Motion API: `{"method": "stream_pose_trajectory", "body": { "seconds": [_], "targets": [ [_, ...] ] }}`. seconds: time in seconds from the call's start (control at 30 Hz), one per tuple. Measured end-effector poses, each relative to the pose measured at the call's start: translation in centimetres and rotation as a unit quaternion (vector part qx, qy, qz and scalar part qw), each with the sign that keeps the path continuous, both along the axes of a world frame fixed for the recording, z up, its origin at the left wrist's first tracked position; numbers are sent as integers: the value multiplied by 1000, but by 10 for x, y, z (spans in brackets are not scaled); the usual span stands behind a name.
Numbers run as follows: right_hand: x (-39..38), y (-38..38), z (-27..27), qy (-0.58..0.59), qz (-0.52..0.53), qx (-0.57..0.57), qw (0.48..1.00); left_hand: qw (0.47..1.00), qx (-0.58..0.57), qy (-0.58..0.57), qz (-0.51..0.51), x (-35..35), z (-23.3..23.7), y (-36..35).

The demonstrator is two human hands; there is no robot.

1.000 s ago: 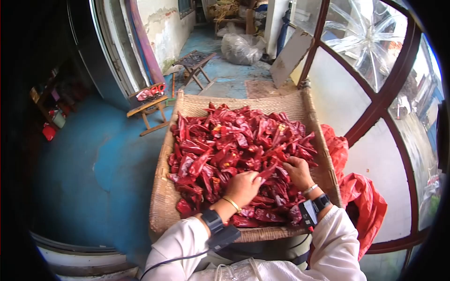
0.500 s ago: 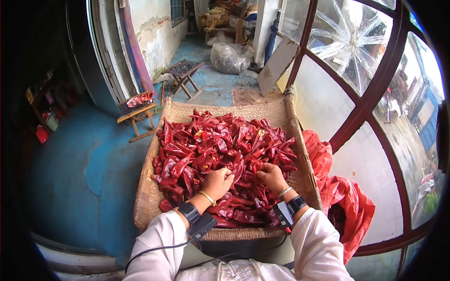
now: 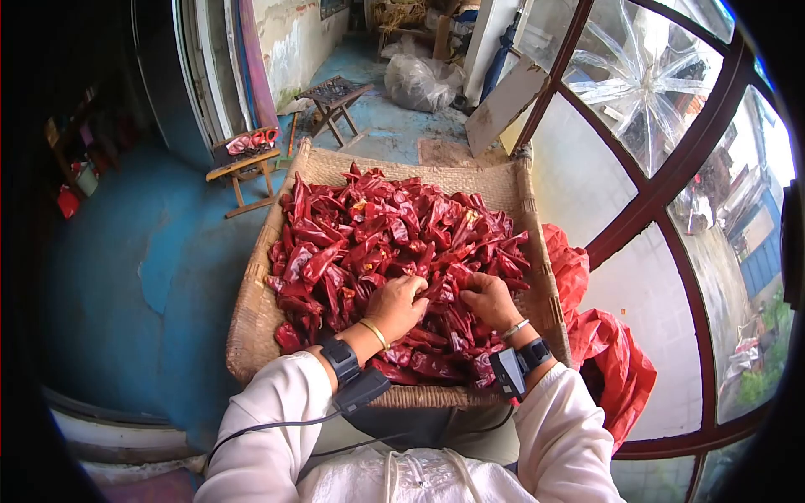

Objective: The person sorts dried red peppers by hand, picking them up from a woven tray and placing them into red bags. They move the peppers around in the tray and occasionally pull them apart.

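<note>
A wide woven basket [image 3: 248, 331] in front of me holds a heap of wrinkled dried red chili peppers [image 3: 360, 226]. Over the near part of the heap, my left hand [image 3: 397, 307] is closed, thumb and fingers pinched on a dried red chili pepper. Just to its right, my right hand [image 3: 491, 302] is also closed, its fingertips pinching a dried red chili pepper. The two hands are a short gap apart. Fingertips of both hands are partly hidden among the peppers.
A red plastic sack [image 3: 616, 356] stands against the basket's right side. Beyond the basket are a small wooden stool [image 3: 243, 163] with red-handled scissors, a folding stool [image 3: 335, 94] and a clear plastic bag [image 3: 419, 82]. Framed glass panels [image 3: 646, 293] line the right.
My view has tilted down and shifted slightly. Both hands stay pinched over the heap, with the left hand turned a little and its fingers nearer the right hand.
</note>
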State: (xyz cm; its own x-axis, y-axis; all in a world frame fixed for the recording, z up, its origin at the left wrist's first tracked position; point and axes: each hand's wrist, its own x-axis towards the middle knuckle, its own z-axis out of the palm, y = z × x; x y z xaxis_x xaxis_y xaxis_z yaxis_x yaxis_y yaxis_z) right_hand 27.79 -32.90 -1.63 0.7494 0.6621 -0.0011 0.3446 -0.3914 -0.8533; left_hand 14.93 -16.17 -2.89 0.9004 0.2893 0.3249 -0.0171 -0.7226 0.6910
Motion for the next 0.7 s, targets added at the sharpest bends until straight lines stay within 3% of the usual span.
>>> {"method": "stream_pose_trajectory", "body": {
  "seconds": [0.03, 0.1, 0.17, 0.27, 0.33, 0.37, 0.43, 0.5, 0.57, 0.63, 0.7],
  "targets": [
    [3, -3, -6, 0, 0, -3, 1000, 1000, -3, 0, 0, 0, 5, 2],
    [6, -5, -12, -223, -35, -86, 970, 983, 155, -99, 6, 4, 13, 9],
    [10, 0, -17, -210, -23, -101, 972, 962, 262, -52, 53, 3, 20, 11],
    [8, 11, -39, -242, -4, -104, 965, 964, 258, 38, 46, -3, 4, 8],
    [2, 12, -42, -235, 82, -112, 962, 926, 311, 208, -48, -12, 22, 0],
    [2, 10, -45, -226, 153, -97, 957, 925, 312, 210, -52, -17, 27, -10],
    [-9, 5, -18, -276, 161, -112, 941, 870, 456, 167, -86, -26, 32, -34],
    [-2, -4, 3, -145, 53, -43, 987, 888, 315, 184, -279, -23, 36, -47],
    [19, -17, -4, -164, -56, -34, 984, 871, 300, 133, -365, -11, 31, -57],
    [34, -30, -16, -83, -100, 52, 990, 856, 389, 63, -334, 8, 31, -65],
    [20, -40, 10, -129, -103, -33, 986, 816, 468, 176, -292, 28, 36, -57]
  ]
}}
